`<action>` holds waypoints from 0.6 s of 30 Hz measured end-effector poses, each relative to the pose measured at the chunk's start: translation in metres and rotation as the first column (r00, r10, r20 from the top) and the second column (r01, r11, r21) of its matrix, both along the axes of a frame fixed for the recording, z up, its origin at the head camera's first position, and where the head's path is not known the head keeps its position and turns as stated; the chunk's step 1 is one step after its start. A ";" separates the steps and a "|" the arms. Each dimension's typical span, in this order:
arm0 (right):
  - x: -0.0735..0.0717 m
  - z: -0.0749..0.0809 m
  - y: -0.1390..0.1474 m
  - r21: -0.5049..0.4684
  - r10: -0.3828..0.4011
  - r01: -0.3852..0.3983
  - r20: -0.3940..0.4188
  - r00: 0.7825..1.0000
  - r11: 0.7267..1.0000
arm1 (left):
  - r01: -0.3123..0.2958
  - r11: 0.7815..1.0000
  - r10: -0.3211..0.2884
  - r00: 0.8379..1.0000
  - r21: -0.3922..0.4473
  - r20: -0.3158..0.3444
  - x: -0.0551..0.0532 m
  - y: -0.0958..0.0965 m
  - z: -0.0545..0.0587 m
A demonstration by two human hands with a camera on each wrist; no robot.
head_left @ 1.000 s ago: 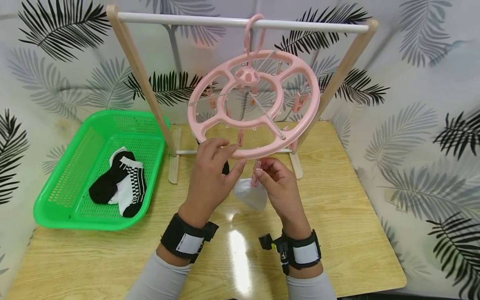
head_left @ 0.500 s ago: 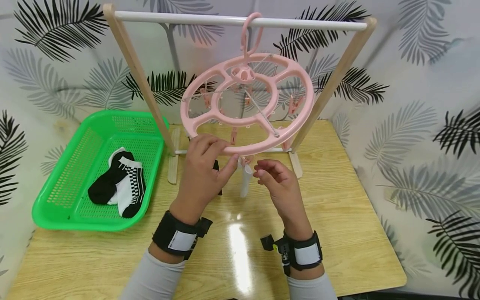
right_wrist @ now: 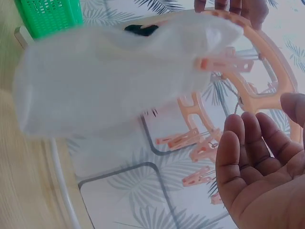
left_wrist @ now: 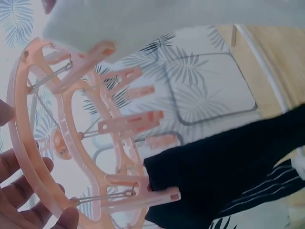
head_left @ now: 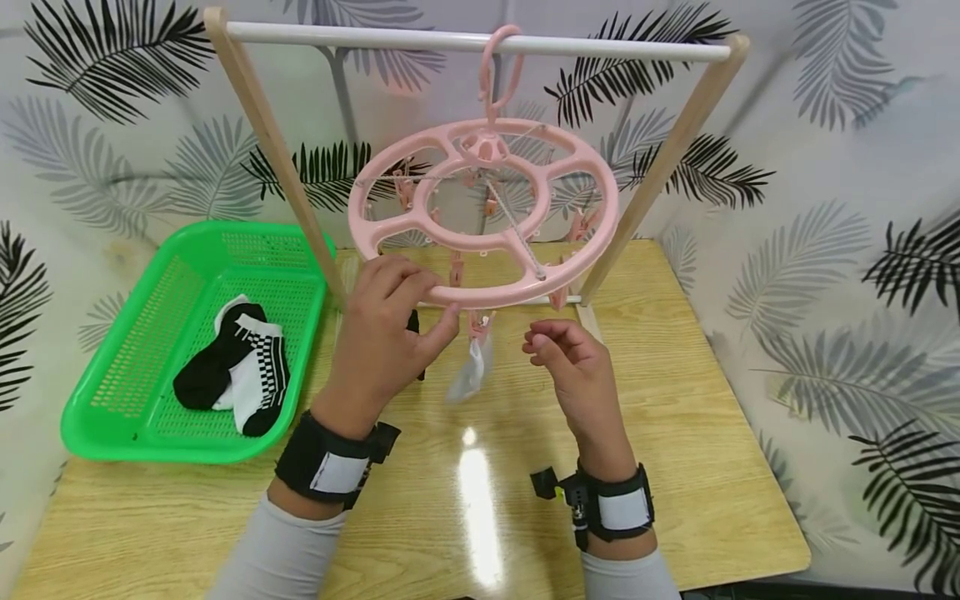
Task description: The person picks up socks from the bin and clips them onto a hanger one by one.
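Note:
A round pink clip hanger [head_left: 502,294] hangs by its hook from a white bar. My left hand [head_left: 375,337] grips the near-left part of its rim, fingers and thumb around it in the left wrist view. Below the near rim dangles a white sock [head_left: 471,372], held by a pink clothespin [head_left: 477,323]; it looks blurred in the right wrist view. My right hand [head_left: 577,362] is to the right of this sock, apart from it, with loosely bent fingers and nothing in them. A black sock [left_wrist: 205,167] hangs from another clip, mostly hidden behind my left hand in the head view.
A green basket [head_left: 112,417] with black and white socks [head_left: 251,367] stands at the left. Wooden posts [head_left: 273,150] carry the white bar [head_left: 375,36] above the wooden table [head_left: 675,467]. Several unused clips [head_left: 457,268] hang under the hanger.
My right hand has let go of the clothespin and drawn back to the right. The hanger has swung left and levelled with my left hand on it; the white sock now swings freely.

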State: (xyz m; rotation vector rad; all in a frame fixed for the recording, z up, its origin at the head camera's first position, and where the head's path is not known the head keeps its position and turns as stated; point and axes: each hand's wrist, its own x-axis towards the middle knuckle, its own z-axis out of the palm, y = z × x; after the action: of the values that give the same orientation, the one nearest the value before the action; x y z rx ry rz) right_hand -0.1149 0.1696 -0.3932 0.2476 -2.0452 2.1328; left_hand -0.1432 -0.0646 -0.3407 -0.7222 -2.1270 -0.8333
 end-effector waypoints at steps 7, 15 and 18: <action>-0.009 0.012 0.016 -0.067 -0.179 0.175 -0.047 0.983 0.982 | 0.025 0.999 -0.026 1.000 -0.029 -0.013 -0.002 -0.005 0.007; -0.023 0.023 0.028 0.012 -0.225 0.225 -0.001 0.974 0.974 | 0.062 0.997 -0.063 0.998 -0.041 -0.010 -0.009 -0.017 0.011; -0.029 0.024 0.028 0.045 -0.109 0.109 -0.010 0.994 0.993 | 0.075 0.996 -0.076 0.997 -0.043 -0.004 -0.011 -0.021 0.013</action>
State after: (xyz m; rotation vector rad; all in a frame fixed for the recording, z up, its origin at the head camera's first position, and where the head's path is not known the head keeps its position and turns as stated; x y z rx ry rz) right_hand -0.1440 0.1974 -0.3690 0.1458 -2.0549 2.0210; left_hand -0.1537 -0.0859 -0.3280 -0.8307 -2.1293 -0.8264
